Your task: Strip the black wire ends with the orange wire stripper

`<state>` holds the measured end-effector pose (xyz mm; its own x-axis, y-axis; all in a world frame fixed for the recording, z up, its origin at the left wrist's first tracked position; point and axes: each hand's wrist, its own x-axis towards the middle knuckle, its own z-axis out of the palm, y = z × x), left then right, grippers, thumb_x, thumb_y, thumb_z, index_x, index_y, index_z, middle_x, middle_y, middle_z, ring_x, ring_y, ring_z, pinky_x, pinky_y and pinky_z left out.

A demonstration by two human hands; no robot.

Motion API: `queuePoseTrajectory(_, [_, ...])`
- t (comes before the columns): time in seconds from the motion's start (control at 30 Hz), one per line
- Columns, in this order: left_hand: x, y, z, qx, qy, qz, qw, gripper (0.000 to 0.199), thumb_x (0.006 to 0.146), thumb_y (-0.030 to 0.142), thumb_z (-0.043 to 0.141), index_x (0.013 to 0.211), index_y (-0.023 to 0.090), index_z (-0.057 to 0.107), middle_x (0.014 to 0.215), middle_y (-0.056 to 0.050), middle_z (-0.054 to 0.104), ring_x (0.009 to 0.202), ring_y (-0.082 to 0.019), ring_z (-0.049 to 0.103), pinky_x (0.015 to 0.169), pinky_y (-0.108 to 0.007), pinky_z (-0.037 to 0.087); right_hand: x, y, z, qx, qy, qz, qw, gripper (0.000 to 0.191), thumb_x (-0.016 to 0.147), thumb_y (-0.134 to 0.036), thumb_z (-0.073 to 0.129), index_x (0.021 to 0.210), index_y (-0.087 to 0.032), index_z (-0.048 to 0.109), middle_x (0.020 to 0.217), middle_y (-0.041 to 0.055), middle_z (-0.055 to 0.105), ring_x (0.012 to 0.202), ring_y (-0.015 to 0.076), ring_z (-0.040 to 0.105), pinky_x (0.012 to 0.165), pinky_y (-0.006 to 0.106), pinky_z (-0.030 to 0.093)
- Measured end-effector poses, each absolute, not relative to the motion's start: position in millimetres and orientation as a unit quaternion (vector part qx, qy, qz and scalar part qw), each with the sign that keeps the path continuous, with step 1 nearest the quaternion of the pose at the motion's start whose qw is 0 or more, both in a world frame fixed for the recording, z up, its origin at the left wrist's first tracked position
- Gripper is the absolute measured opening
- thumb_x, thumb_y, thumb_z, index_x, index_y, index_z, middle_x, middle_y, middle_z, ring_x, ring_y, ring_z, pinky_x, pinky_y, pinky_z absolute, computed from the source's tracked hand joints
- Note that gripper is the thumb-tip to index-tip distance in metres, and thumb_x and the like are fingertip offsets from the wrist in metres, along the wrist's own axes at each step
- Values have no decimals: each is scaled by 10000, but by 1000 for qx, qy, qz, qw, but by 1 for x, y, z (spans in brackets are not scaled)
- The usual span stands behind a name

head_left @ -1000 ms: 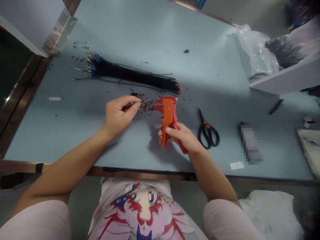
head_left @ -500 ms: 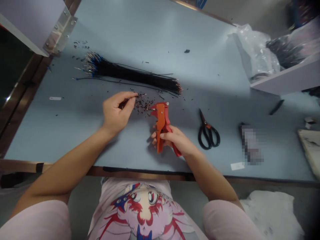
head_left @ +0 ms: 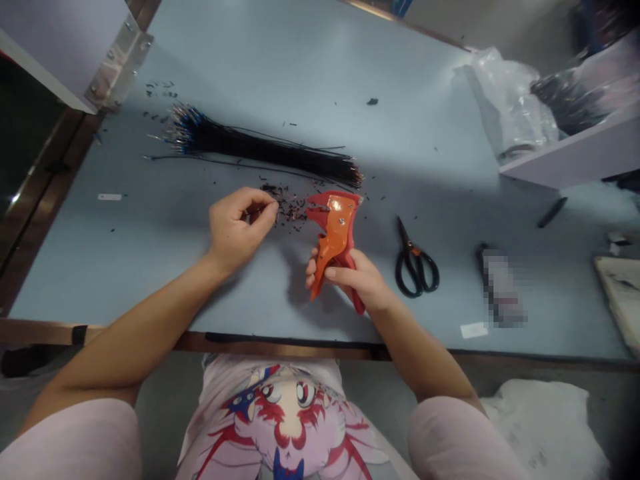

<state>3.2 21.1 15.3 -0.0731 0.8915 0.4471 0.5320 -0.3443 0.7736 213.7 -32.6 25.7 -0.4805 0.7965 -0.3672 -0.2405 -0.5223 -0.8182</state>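
My right hand is wrapped round the handles of a red and orange wire stripper, whose jaws point left and are apart. My left hand is closed in a pinch just left of those jaws; whatever lies between thumb and forefinger is too small or hidden to make out. Under and beside the fingertips lie many short black scraps of insulation. Beyond both hands a thick bundle of black wires lies across the table, with blue and metal ends at its left and bare copper ends at its right.
Black-handled scissors lie right of my right hand. Farther right are a blurred-out dark object and a white label. A plastic bag stands at the back right behind a low panel. Another panel rises at the back left.
The wire stripper has tilted and turned, its head moving up and right to show its broad side. My left fingers have drawn lower; the thin tip that stuck out of them no longer shows.
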Motion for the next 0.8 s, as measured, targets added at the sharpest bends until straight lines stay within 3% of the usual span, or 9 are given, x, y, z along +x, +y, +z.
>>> queuePoseTrajectory(0.4, [4, 21, 13, 654, 546, 496, 168, 70, 773, 195, 583, 765, 190, 652, 682, 22, 638, 603, -80, 545, 564, -199, 427, 211, -33, 27, -414, -358, 778, 308, 250, 752, -199, 623, 974, -142, 524, 847, 57, 611, 651, 159, 608, 586, 329, 547])
queuePoseTrajectory(0.8, [12, 12, 16, 703, 494, 466, 213, 86, 794, 222, 581, 795, 190, 661, 691, 20, 658, 578, -74, 556, 551, -191, 429, 213, -38, 32, -325, -366, 815, 309, 288, 770, -238, 666, 1008, -134, 540, 858, 70, 613, 709, 188, 627, 602, 358, 562])
